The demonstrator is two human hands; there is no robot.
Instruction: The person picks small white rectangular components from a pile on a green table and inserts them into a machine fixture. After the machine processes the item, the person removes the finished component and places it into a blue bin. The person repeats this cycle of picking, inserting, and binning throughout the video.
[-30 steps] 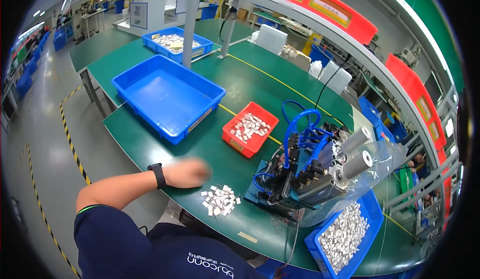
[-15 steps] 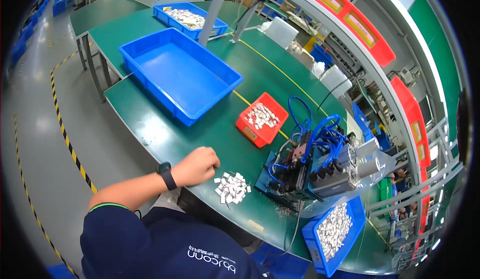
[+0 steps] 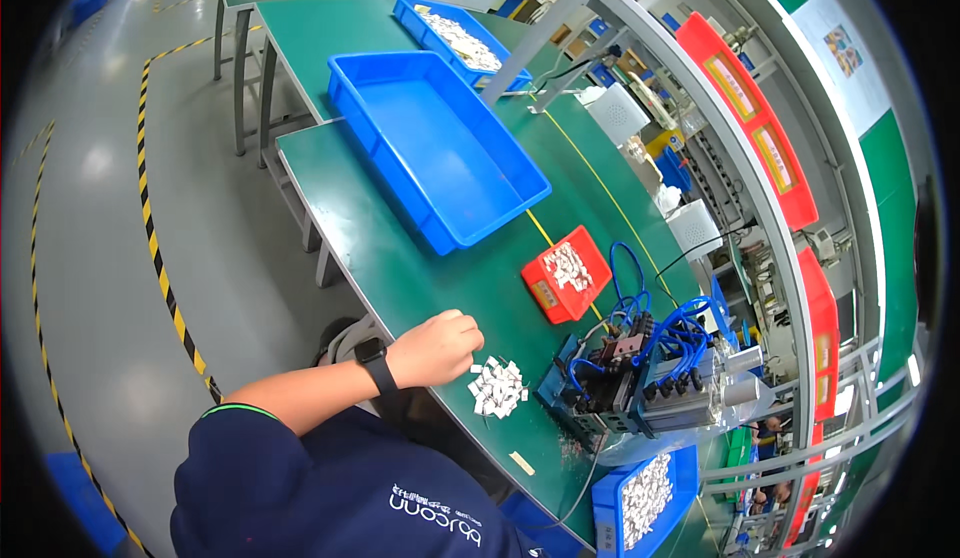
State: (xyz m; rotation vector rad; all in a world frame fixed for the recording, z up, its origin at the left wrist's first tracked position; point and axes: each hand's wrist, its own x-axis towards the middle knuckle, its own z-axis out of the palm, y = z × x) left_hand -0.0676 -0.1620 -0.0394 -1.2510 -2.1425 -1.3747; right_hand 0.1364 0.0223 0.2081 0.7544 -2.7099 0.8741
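My left hand, with a dark watch on the wrist, is by the near edge of the green table. Its fingers are curled closed, and whatever they may hold is hidden. Just to its right lies a loose pile of small white pieces with dark leads. Farther right stands a bench machine with blue air hoses and metal cylinders. A red bin with similar white pieces sits beyond the hand. My right hand does not show.
A large blue tray lies far left on the green table. Behind it stands another blue tray of white parts. A blue bin of white pieces sits right of the machine. Red label boards hang along the overhead frame.
The view has turned, so the table and its things sit farther right in the picture, most of them lower. My left hand stays closed beside the pile.
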